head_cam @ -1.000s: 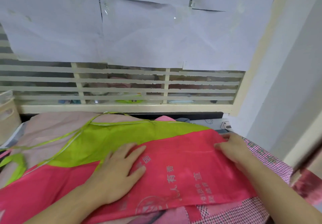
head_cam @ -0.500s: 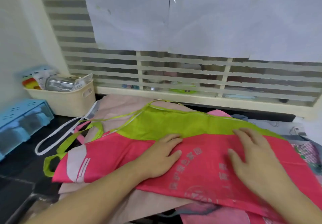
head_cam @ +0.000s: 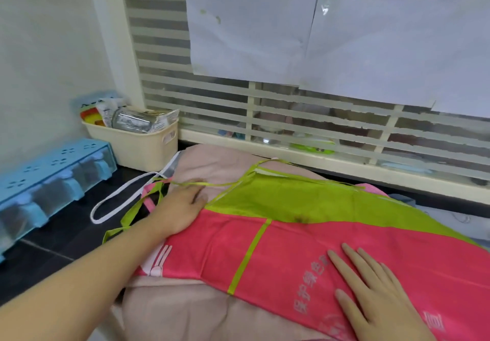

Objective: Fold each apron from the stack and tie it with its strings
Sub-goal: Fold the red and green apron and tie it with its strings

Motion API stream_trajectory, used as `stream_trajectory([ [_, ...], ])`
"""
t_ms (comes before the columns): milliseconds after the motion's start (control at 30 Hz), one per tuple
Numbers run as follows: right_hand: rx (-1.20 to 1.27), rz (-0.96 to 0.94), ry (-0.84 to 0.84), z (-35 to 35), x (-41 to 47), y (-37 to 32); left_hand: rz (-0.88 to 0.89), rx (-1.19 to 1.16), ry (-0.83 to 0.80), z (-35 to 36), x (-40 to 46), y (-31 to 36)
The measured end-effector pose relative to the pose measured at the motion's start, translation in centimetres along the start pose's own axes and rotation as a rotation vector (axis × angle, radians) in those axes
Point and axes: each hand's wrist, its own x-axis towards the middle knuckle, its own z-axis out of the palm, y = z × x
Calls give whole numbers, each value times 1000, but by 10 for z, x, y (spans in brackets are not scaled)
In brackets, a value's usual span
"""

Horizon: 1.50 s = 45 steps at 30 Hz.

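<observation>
A pink apron (head_cam: 289,258) with a lime-green part (head_cam: 286,200) lies folded on top of a pale pink cloth pile (head_cam: 191,311). Its thin green strings (head_cam: 212,183) trail off to the left. My left hand (head_cam: 180,208) reaches over the apron's left end, with its fingertips at the green string; whether they pinch it is unclear. My right hand (head_cam: 376,293) lies flat with straight fingers on the pink fabric beside the printed characters. A white strap (head_cam: 119,202) from a lower apron loops onto the dark counter.
A cream basket (head_cam: 143,141) full of packets stands at the back left by the window frame. A blue plastic organiser (head_cam: 50,179) lines the left wall. A slatted window (head_cam: 291,118) with paper sheets runs along the back. The dark counter (head_cam: 53,237) shows at left.
The view has swung left. My left hand has left the apron's middle and reached left to the green string. My right hand has slid left across the pink fabric.
</observation>
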Motion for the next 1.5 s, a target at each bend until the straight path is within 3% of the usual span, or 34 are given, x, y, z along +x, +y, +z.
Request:
stream_trajectory([
  [200, -34, -14, 13, -1, -2, -1, -88, -329, 168, -15, 6, 3],
  [367, -57, -25, 37, -4, -1, -1, -357, -913, 41, -42, 29, 20],
  [467, -51, -39, 36, -5, -1, -1, -351, -1298, 239, -76, 52, 32],
  [500, -47, -41, 34, -5, -1, -1, -309, -1259, 309, -83, 57, 35],
  [567, -39, -43, 27, -5, -2, 0, -191, -911, 248, -88, 51, 48],
  [700, -29, -36, 21, -6, -1, 0, -150, -299, -377, -60, 19, 46],
  [767, -25, -39, 15, -7, -1, -1, -185, -73, -551, -49, 6, 29],
  [967, 9, -22, -25, -10, -2, -3, -253, 22, -602, -72, -14, 9],
  [1100, 42, 2, -76, -12, -2, -5, -165, 310, -761, -88, -25, 9],
  [1167, 71, 27, -106, -13, -1, -7, -166, 286, -758, -86, -27, 2],
  [1333, 125, 24, -179, -22, 1, -9, -110, -19, -539, -93, -32, -28],
  [1500, 85, -21, -223, -29, 1, 0, -38, 272, -365, -97, -36, -29],
])
